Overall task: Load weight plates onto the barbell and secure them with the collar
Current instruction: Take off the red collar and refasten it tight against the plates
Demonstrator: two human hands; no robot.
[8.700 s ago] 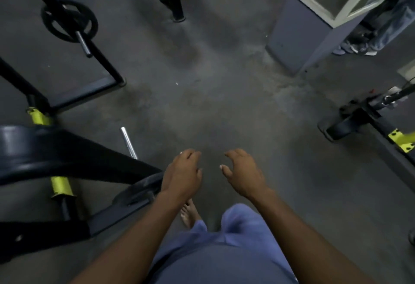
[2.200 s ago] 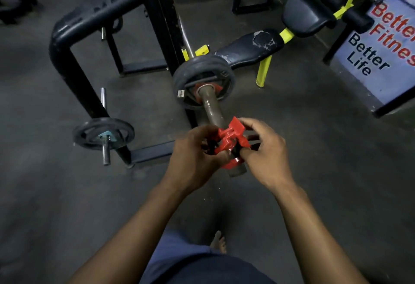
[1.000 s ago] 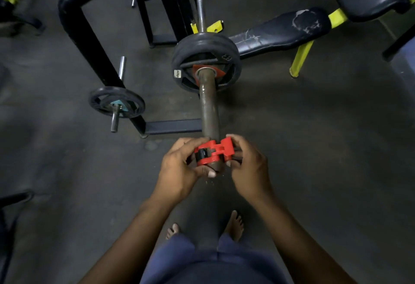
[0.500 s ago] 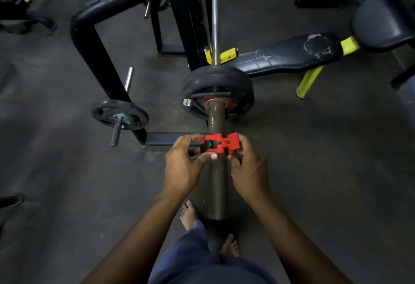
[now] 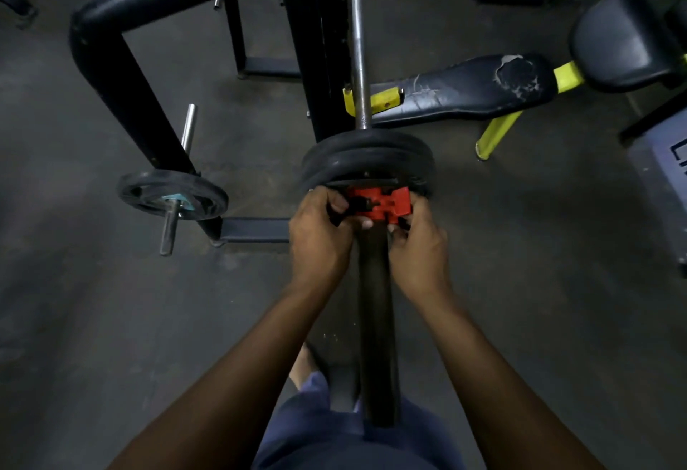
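The barbell's thick dark sleeve (image 5: 375,306) runs from my waist away from me, and its thin steel shaft (image 5: 357,42) rests in a yellow rack hook. Two black weight plates (image 5: 366,157) sit stacked on the sleeve. A red clamp collar (image 5: 379,205) is on the sleeve right against the near plate. My left hand (image 5: 319,239) grips the collar's left side. My right hand (image 5: 418,250) holds its right side, fingers on the lever end. Whether the lever is latched is hidden.
A black rack frame (image 5: 122,72) stands at left with a small plate (image 5: 173,198) on a storage peg. A worn black bench pad (image 5: 464,86) on yellow legs lies at right, a round pad (image 5: 628,42) beyond it. Dark floor all around; my bare foot below.
Both hands have slid the red collar along the sleeve away from me, from mid-sleeve until it sits against the plates. The camera has leaned closer.
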